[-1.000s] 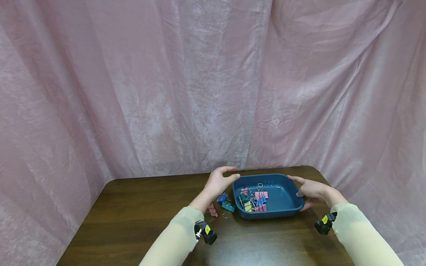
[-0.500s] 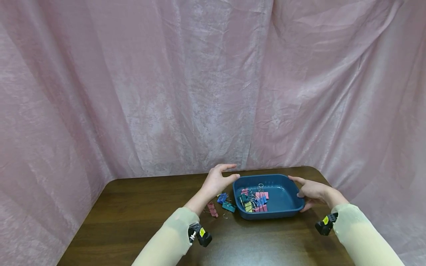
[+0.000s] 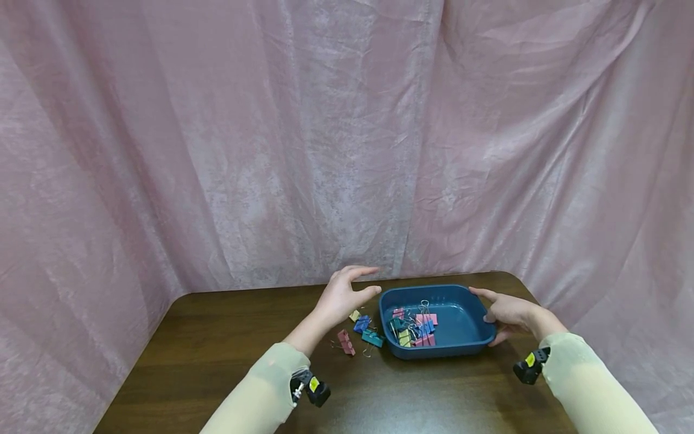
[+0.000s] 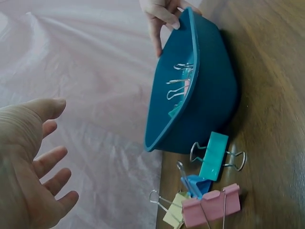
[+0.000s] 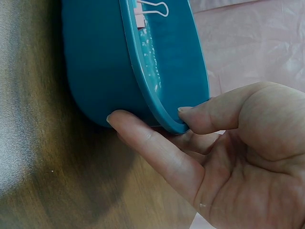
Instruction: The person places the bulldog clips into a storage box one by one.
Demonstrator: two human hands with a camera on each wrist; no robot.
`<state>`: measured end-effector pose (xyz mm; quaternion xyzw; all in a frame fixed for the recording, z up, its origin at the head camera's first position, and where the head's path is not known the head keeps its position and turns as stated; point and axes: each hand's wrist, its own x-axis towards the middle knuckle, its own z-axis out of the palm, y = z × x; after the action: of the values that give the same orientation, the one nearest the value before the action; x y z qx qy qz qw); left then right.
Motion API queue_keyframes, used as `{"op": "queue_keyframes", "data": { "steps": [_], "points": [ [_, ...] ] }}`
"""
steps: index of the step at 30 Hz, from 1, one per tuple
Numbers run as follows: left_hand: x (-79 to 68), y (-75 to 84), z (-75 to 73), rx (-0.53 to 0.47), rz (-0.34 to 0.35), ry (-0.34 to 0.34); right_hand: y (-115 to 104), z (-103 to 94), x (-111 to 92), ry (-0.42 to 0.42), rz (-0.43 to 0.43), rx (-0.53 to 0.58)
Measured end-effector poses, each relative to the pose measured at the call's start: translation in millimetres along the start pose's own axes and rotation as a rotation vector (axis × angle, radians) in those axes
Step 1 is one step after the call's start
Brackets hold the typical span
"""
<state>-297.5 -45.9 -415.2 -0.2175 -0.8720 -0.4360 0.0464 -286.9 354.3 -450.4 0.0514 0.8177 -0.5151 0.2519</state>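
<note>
A dark blue plastic tray stands on the table with several coloured binder clips in its left half. My right hand grips its right end, the thumb over the rim and fingers against the outer wall in the right wrist view. To the left, my left hand hovers with thumb and fingers spread, holding nothing. Below it lie more binder clips: a pink one, a teal one, a blue one and a yellow one. In the left wrist view the teal clip lies nearest the tray wall.
The brown wooden table has rounded far corners. Pink curtains hang behind it and along both sides. Black wrist cameras sit on both sleeves.
My left hand has drawn away from the tray's left rim, leftward, uncovering the pink and yellow clips. My right hand still holds the tray, which has hardly moved.
</note>
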Motion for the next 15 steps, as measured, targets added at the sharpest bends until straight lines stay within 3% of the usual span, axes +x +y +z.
{"op": "queue_keyframes", "data": {
  "steps": [15],
  "points": [
    [-14.9, -9.2, -20.0, -0.002, 0.019, 0.021, -0.3, -0.4, 0.2, 0.007, 0.003, 0.003]
  ]
}}
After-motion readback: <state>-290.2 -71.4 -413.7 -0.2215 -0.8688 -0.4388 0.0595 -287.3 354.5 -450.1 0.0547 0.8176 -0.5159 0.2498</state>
